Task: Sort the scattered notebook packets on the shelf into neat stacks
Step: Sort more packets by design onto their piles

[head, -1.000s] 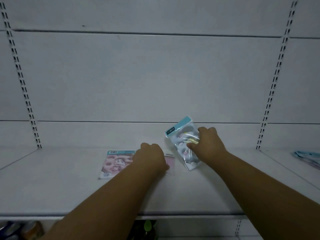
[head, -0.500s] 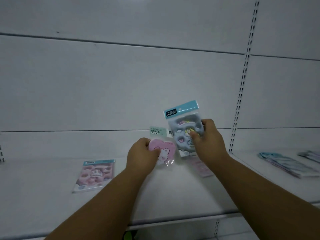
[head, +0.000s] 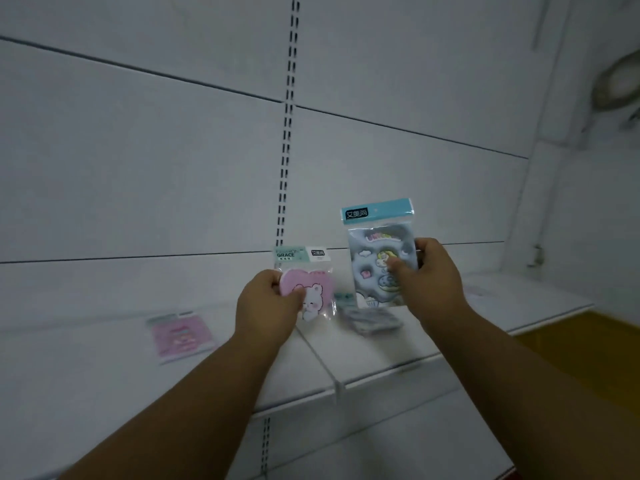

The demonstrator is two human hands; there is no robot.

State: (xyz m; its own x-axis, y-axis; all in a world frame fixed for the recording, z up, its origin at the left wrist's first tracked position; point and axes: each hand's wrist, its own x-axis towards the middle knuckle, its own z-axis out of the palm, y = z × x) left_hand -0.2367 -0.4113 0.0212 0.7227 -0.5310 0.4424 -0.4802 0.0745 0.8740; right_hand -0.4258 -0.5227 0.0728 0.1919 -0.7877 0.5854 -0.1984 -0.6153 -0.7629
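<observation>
A pink packet [head: 181,336] lies flat on the white shelf [head: 86,368] at about 9 o'clock from the hands, blurred; the left hand [head: 266,311] pinches a heart-shaped pink packet [head: 308,289] by its left edge, upright above the shelf; at 3 o'clock from it the right hand [head: 427,280] grips a blue-grey packet [head: 379,254] upright, thumb on its front; below, at 6 o'clock, a small stack [head: 372,320] rests on the shelf.
</observation>
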